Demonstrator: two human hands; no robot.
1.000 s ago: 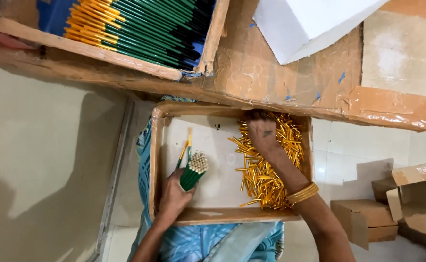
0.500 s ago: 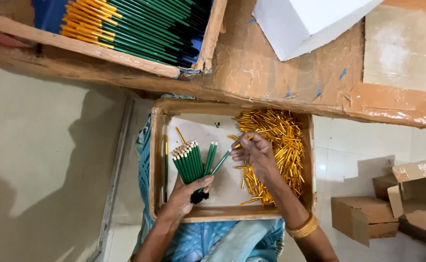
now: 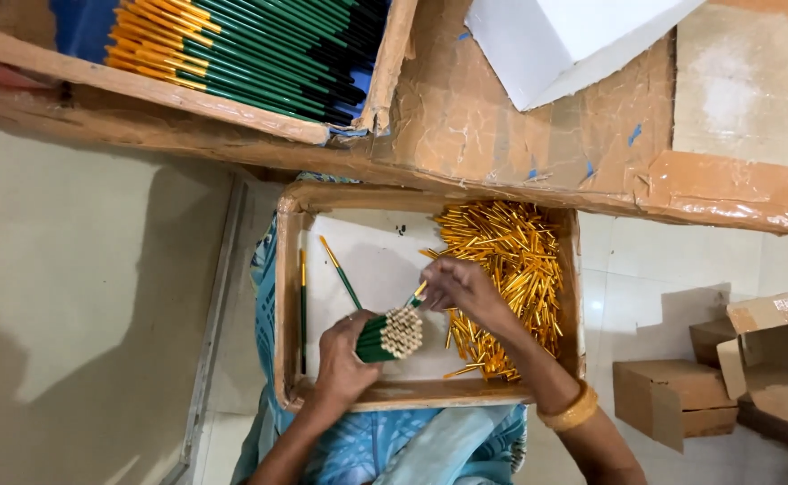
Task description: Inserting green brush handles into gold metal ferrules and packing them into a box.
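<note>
Left hand (image 3: 344,364) clenched around a bundle of green sticks (image 3: 389,334), pale cut ends bunched together and facing up toward the camera; long axis runs left-down into the fist. Right hand (image 3: 461,287) pinches one stick with a gold ferrule at the bundle's top. Both sit over the shallow cardboard tray (image 3: 288,296): loose gold ferrules (image 3: 506,269) piled on its right side, two stray sticks (image 3: 340,272) on the left. Far-left box (image 3: 178,99) holds finished green-and-yellow sticks.

A small hand-assembly workshop, worked from the floor. A worn cardboard tray (image 3: 288,296) holds a heap of gold metal caps (image 3: 510,269), a taped carton (image 3: 232,45) is packed with finished green sticks, and small cardboard boxes (image 3: 672,400) sit on the tiles.
</note>
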